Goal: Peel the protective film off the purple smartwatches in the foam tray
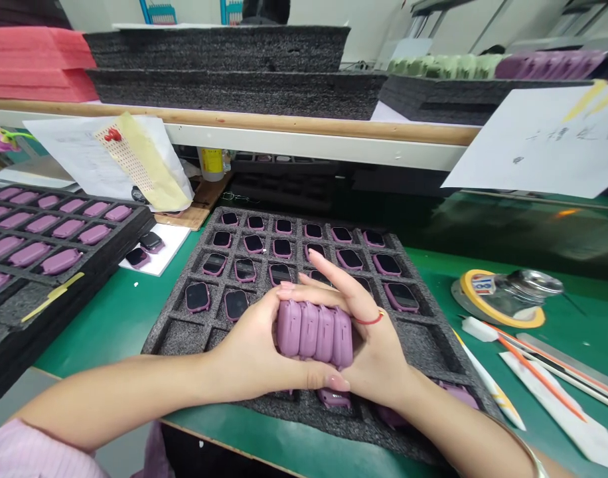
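Observation:
Several purple smartwatch cases (pixel 316 333) are pressed side by side in a row between my two hands. My left hand (pixel 251 348) grips them from the left, its thumb running along the near side and its fingers over the far side. Cupped against the right end is my right hand (pixel 381 345), with its fingers stretched over and beyond the row. Beneath both hands lies a black foam tray (pixel 178 337) with square pockets. Purple watches with dark screens (pixel 198 297) sit face up in many pockets. My hands and forearms hide part of the tray's near rows.
A second foam tray (pixel 8 358) with purple cases stands at left, by two watches (pixel 137 257) on white paper. At right are a tape roll (pixel 470 307), a metal-topped bottle (pixel 535 282) and an orange-handled brush (pixel 537 378). Foam stacks (pixel 224 93) load the shelf above.

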`<state>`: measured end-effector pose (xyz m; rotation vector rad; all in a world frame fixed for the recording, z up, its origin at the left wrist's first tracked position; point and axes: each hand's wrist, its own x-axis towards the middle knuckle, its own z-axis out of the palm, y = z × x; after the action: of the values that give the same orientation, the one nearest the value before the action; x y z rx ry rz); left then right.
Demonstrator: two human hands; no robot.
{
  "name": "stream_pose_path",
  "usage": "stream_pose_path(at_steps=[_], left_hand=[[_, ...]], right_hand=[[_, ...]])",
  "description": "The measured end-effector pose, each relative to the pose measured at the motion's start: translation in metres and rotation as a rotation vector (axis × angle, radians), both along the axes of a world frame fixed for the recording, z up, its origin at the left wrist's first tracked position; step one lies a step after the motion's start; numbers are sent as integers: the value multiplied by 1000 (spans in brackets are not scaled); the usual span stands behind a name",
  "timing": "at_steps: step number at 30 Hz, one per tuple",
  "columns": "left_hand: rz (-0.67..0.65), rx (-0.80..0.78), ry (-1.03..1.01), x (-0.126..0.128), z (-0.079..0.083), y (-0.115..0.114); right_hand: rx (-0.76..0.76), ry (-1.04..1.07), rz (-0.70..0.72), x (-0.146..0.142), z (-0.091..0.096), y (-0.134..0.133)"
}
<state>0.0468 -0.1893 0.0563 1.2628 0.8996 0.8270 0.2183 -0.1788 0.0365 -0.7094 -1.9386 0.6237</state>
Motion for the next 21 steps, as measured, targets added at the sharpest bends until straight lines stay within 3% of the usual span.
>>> stream_pose_path(at_steps=[3,7,11,14,16,18,21], left_hand=[[10,-18,-26,0,-1,1],[44,-21,83,-5,-4,5],[-8,49,198,-11,-9,15],[-35,10,229,-13,-14,20],[-51,-54,217,-12,-15,21],[-44,-89,201,-10,-15,20],[-30,-74,211,-7,-14,18]], right_hand=[[10,-19,-11,-2,-1,2],[-19,-93,11,-6,-1,0],[58,-331,-54,-2,5,-16],[131,-507,-153,18,12,-29],[39,-661,-349,44,16,-33],[-156,-863,-661,80,19,-33],[-331,-998,-1015,140,18,-29]])
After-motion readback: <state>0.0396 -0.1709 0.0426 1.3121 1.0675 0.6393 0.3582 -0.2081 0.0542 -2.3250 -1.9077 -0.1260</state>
